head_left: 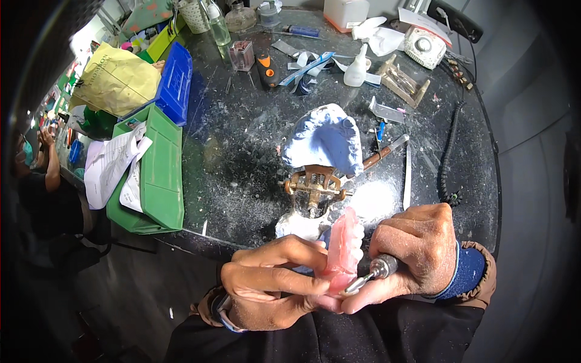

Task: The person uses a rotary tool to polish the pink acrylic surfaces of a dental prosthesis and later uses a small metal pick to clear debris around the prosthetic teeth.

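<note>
My left hand [275, 281] grips a pink denture [344, 245] with a row of white teeth along its right side. In my right hand [417, 251] is a dental handpiece [385, 266], its metal bur [357, 285] touching or very near the lower end of the pink base. Both hands are close together at the table's near edge, dusted with fine powder. Just beyond them stands a brass articulator [313, 187] carrying a bluish-white plaster dental cast [327, 139]. Another white plaster piece [299, 227] lies at its near side, partly hidden by my left hand.
A green bin [160, 175] with papers and a blue bin [175, 85] stand left. A brown-handled tool [381, 156], a thin metal strip [407, 181] and a coiled black cord [449, 157] lie right. Bottles and a white control box [425, 46] are behind. Another person [48, 175] sits far left.
</note>
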The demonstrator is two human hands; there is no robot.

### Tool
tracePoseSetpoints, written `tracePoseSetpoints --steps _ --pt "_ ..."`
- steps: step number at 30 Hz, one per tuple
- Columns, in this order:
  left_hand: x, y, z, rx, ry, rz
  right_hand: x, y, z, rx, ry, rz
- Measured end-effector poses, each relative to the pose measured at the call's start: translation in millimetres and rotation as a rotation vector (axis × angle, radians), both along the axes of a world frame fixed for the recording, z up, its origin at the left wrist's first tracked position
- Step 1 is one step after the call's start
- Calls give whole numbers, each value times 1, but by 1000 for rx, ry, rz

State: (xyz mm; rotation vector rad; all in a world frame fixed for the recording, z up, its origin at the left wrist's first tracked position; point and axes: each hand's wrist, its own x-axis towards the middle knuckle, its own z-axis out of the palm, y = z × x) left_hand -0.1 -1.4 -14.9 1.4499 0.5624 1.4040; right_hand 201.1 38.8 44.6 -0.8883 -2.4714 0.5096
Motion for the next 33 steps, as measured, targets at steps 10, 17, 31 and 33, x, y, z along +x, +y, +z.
tracePoseSetpoints --steps 10,17,31,33 --pt "4 -1 2 -51 -39 -26 1 -1 -4 43 62 17" --pt "2 2 3 67 38 45 0 2 3 76 -4 -24" --pt "-3 2 -3 -125 -211 -110 -1 7 10 62 192 -19" --pt "-4 2 0 -159 -261 -160 0 7 6 37 222 53"
